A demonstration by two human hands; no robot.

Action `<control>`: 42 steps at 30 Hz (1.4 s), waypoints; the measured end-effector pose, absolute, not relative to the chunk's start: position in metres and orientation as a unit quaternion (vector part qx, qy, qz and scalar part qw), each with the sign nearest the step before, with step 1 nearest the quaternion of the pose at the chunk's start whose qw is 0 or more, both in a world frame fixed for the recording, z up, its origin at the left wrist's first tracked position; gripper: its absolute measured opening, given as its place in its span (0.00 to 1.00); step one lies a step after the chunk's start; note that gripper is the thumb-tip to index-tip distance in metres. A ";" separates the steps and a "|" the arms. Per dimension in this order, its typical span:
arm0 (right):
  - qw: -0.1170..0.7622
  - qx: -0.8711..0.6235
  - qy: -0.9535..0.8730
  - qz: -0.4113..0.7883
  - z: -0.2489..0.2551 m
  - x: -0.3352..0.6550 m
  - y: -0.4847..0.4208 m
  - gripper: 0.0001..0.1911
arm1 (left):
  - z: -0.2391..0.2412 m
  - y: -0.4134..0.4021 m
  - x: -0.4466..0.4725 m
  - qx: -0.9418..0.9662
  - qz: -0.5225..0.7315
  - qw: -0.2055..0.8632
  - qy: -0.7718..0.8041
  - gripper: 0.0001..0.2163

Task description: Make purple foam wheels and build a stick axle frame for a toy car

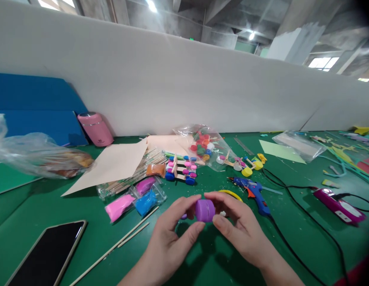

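Note:
Both my hands meet low in the middle of the view over the green table. My left hand and my right hand pinch a purple bottle cap between thumbs and forefingers, one hand on each side. It may be two caps pressed together; I cannot tell. Just behind lie a yellow ring and a blue glue gun with a black cord. A small cart of wooden sticks with pink and blue caps stands farther back.
A dark phone lies at the lower left, wooden skewers beside it. Clay packets, a bag of coloured caps, tan paper, a pink cup and a purple tool lie around. A white partition stands behind.

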State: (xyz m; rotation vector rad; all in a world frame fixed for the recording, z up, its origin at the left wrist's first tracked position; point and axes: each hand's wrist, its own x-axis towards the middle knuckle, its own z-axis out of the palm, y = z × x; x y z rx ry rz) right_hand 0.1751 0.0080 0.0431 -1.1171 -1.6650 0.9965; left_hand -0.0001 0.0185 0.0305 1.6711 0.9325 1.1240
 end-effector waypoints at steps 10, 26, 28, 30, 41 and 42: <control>0.431 -0.443 -0.712 0.333 0.044 0.179 0.007 0.18 | 0.037 0.015 0.000 0.648 0.427 0.501 0.383 0.16; 0.413 -0.438 -0.749 0.277 0.046 0.176 0.008 0.17 | 0.042 0.017 0.006 0.627 0.446 0.495 0.404 0.10; 0.408 -0.439 -0.748 0.285 0.047 0.176 0.007 0.16 | 0.042 0.017 0.006 0.628 0.443 0.495 0.405 0.10; 0.406 -0.439 -0.746 0.293 0.048 0.176 0.007 0.16 | 0.042 0.016 0.005 0.630 0.440 0.494 0.406 0.10; 0.400 -0.442 -0.735 0.324 0.050 0.175 0.007 0.15 | 0.041 0.017 0.006 0.634 0.433 0.499 0.402 0.11; 0.400 -0.442 -0.734 0.325 0.050 0.174 0.006 0.14 | 0.041 0.016 0.006 0.635 0.433 0.498 0.401 0.11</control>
